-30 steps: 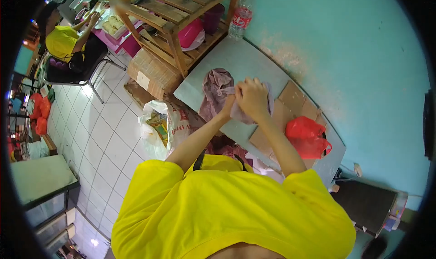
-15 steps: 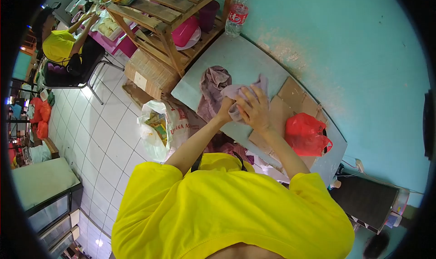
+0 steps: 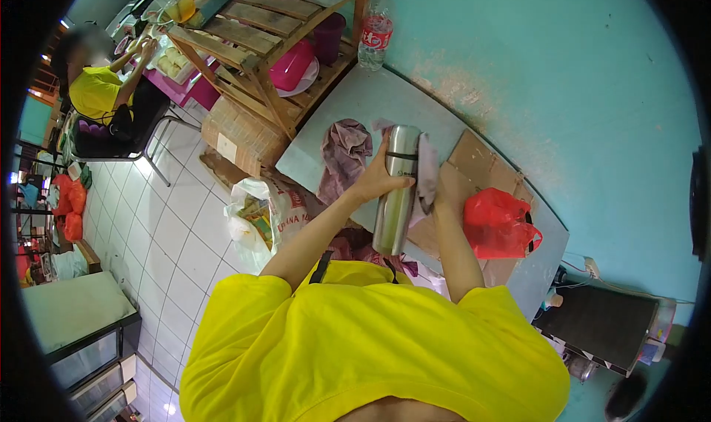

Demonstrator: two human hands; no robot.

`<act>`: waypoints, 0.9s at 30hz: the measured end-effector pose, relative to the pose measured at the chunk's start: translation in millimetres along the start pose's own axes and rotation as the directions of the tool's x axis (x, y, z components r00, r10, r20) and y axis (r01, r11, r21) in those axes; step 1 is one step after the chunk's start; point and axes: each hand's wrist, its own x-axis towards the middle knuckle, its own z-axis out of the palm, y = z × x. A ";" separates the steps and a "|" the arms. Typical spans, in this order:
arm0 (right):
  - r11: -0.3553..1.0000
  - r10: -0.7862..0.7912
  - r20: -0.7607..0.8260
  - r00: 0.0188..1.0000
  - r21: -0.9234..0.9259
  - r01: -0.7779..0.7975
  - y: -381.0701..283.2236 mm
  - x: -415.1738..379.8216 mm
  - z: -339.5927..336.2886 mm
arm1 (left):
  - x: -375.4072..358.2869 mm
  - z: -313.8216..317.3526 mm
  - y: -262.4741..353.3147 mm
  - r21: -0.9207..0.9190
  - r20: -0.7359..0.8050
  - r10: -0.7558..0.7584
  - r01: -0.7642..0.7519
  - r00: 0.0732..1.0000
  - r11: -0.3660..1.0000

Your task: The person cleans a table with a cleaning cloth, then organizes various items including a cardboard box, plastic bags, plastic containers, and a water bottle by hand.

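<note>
My left hand (image 3: 376,178) is closed round the middle of a steel thermos flask (image 3: 396,207), which is tilted slightly, its base towards me. A black band rings its upper part. A pale lilac cloth (image 3: 427,172) lies against the flask's right side, with a bit of it also showing behind the top. My right hand (image 3: 442,198) is behind the flask with this cloth in it; its fingers are mostly hidden. Left of the flask, a crumpled mauve cloth (image 3: 344,154) rests on the grey tabletop (image 3: 307,142).
A red plastic bag (image 3: 495,222) sits on flattened cardboard (image 3: 463,172) at the right. A water bottle (image 3: 376,33) stands at the back beside a wooden slatted rack (image 3: 259,15). On the left are a white bag (image 3: 252,215) and a cardboard box (image 3: 241,129). Another person (image 3: 96,89) sits farther off.
The flask now shows lengthwise, gripped by my left hand. My right hand, earlier spread over the bunched lilac cloth, has moved down and behind the flask with the cloth.
</note>
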 end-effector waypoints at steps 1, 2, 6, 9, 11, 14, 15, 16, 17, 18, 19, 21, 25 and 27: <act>0.995 -0.026 0.037 0.999 -0.094 0.029 3.5 1.0 -3.2 | 1.4 0.1 7.1 -0.054 0.023 -0.001 0.002 1.000 0.999; 0.980 -0.051 0.076 0.996 -0.187 0.064 6.9 3.0 -6.6 | 3.3 -0.1 14.7 -0.108 0.044 0.003 0.002 0.999 0.994; 0.968 0.208 -0.108 0.972 0.165 -0.188 -67.2 0.5 3.8 | 1.2 -5.9 43.1 -0.004 -0.008 0.147 -0.147 0.989 0.989; 0.934 -0.098 -0.321 0.942 -0.357 -0.024 -95.5 1.3 22.1 | -5.5 1.6 53.5 0.258 -0.091 0.213 -0.183 0.973 0.949; 0.881 -0.145 -0.362 0.921 -0.471 -0.046 -113.9 6.1 29.7 | -8.4 1.6 68.2 0.402 -0.108 0.335 -0.267 0.936 0.876; 0.807 -0.329 -0.374 0.867 -0.588 0.052 -134.0 16.5 28.4 | -5.3 -1.8 68.0 0.506 -0.108 0.513 -0.397 0.852 0.766; 0.778 -0.407 -0.367 0.836 -0.619 0.107 -140.1 22.1 27.0 | -5.1 -5.0 72.5 0.532 -0.079 0.504 -0.391 0.860 0.751; 0.778 -0.375 -0.332 0.866 -0.621 0.098 -149.3 25.7 24.6 | -6.5 -8.1 79.9 0.557 -0.051 0.492 -0.385 0.869 0.736; 0.776 -0.341 -0.296 0.892 -0.624 0.090 -159.6 28.8 20.9 | -7.6 -10.4 83.9 0.580 -0.024 0.480 -0.379 0.877 0.721; 0.774 -0.308 -0.261 0.915 -0.628 0.081 -165.7 31.9 17.2 | -7.5 -12.9 84.4 0.562 -0.007 0.488 -0.401 0.873 0.724; 0.735 -0.337 -0.209 0.918 -0.668 0.118 -167.7 34.8 13.8 | -7.6 -15.9 84.9 0.543 0.012 0.497 -0.423 0.868 0.725; 0.647 -0.387 -0.094 0.917 -0.737 0.197 -170.1 43.0 5.5 | -9.5 -16.9 90.8 0.503 0.022 0.436 -0.387 0.900 0.773; 0.963 -0.198 0.015 0.980 -0.182 0.197 -149.4 61.1 -17.8 | -15.2 -19.3 100.3 0.338 -0.004 0.367 -0.344 0.930 0.876; 0.803 -0.027 0.053 0.998 0.597 -0.010 -137.2 64.0 -19.5 | -16.4 -22.6 106.3 0.222 0.009 0.375 -0.368 0.927 0.903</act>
